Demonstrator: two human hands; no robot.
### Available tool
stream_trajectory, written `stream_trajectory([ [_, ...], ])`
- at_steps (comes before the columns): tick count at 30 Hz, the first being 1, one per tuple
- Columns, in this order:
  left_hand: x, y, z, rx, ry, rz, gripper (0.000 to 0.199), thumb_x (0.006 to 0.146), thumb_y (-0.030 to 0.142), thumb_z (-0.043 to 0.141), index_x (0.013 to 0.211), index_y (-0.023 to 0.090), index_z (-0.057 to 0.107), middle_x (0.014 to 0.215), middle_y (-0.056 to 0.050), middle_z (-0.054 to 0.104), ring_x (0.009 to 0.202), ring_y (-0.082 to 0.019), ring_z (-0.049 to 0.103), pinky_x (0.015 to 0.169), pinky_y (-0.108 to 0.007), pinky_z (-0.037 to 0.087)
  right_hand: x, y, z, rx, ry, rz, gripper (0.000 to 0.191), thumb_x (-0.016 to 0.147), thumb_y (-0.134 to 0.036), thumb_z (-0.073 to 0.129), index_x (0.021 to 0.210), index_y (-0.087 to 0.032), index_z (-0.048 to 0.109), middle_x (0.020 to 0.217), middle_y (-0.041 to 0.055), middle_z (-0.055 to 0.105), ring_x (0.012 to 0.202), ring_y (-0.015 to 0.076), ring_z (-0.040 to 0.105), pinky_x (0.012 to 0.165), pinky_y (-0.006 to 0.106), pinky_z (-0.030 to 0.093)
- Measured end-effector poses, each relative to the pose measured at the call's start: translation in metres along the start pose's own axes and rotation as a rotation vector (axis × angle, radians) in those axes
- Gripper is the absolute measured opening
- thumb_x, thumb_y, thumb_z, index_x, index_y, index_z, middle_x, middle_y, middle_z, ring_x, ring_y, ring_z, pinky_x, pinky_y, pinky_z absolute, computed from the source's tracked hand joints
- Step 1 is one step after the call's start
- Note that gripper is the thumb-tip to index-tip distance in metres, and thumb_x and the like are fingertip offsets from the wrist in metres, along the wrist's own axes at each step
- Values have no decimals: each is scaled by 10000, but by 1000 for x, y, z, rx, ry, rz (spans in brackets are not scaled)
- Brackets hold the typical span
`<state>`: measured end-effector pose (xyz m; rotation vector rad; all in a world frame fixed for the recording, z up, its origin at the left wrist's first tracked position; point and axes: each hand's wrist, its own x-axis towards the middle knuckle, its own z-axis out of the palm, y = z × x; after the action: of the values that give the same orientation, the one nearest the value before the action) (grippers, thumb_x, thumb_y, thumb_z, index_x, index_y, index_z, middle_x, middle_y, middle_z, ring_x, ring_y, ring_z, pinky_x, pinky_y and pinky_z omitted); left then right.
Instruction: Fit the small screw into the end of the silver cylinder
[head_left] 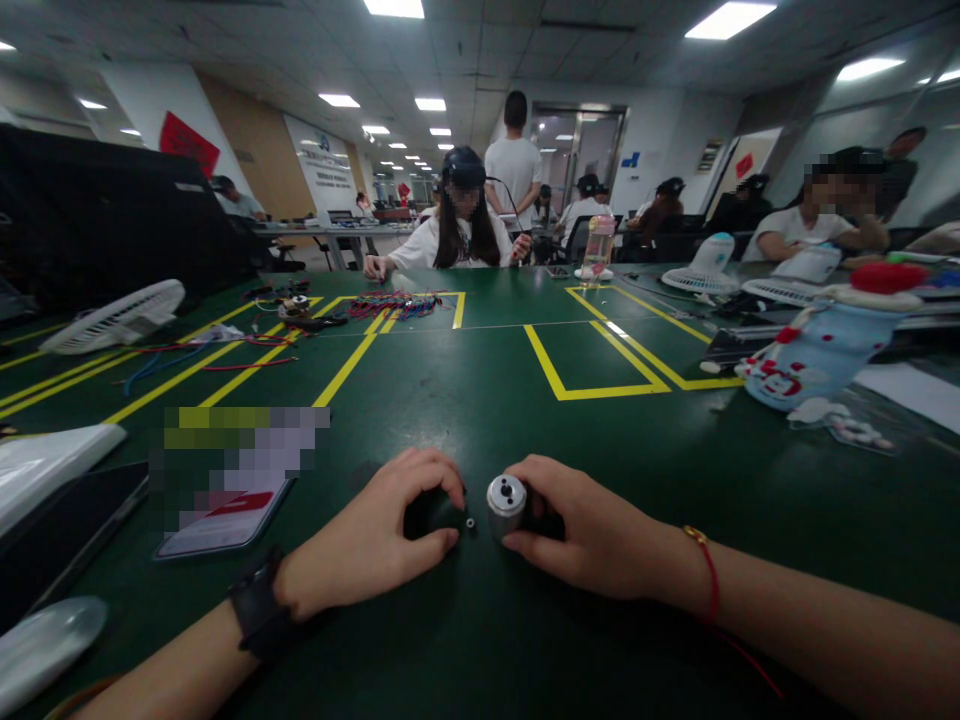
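Observation:
My right hand (577,520) is closed round a silver metal cylinder (507,505), thumb on the near side and fingers behind. The cylinder stands upright on the green table, and its round top face has a centre hole and small dark holes. To its left, my left hand (390,520) rests with thumb and fingers curved apart, nothing visible between them. Just right of those fingertips is a tiny ring-shaped metal piece (470,524), apart from the cylinder. A small dark spot by the left index fingertip is too small to make out.
The green table (435,390) carries yellow tape lines. On the left lie a plastic-covered card (247,510), a white mouse (49,645), wires (397,306) and a fan (112,318). A blue bottle (825,350) stands right. A person (465,220) sits opposite.

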<state>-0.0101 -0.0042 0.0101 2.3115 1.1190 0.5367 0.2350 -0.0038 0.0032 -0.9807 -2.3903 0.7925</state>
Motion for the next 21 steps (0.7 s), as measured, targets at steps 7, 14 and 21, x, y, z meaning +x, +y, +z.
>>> stream_trajectory([
  [7, 0, 4, 4, 58, -16, -4, 165, 795, 259, 685, 930, 242, 593, 1104, -24, 582, 1060, -244, 505, 934, -420, 398, 0, 0, 0, 4, -5, -11, 289, 802, -221, 661, 1069, -189, 555, 952, 40, 570, 789, 169, 503, 694, 305, 416],
  [14, 3, 4, 5, 45, 18, 9, 37, 863, 255, 621, 895, 242, 632, 1058, -23, 607, 1004, -221, 538, 893, -389, 422, 1, -1, -1, 4, -8, -6, 287, 803, -215, 659, 1069, -187, 557, 946, 34, 567, 786, 164, 501, 687, 299, 413],
  [21, 11, 14, -2, -54, 154, 17, 95, 912, 243, 565, 956, 239, 648, 1009, -19, 603, 950, -187, 569, 849, -334, 455, 1, 0, 0, -1, -2, -16, 286, 800, -218, 660, 1060, -183, 548, 945, 24, 556, 786, 155, 497, 685, 288, 410],
])
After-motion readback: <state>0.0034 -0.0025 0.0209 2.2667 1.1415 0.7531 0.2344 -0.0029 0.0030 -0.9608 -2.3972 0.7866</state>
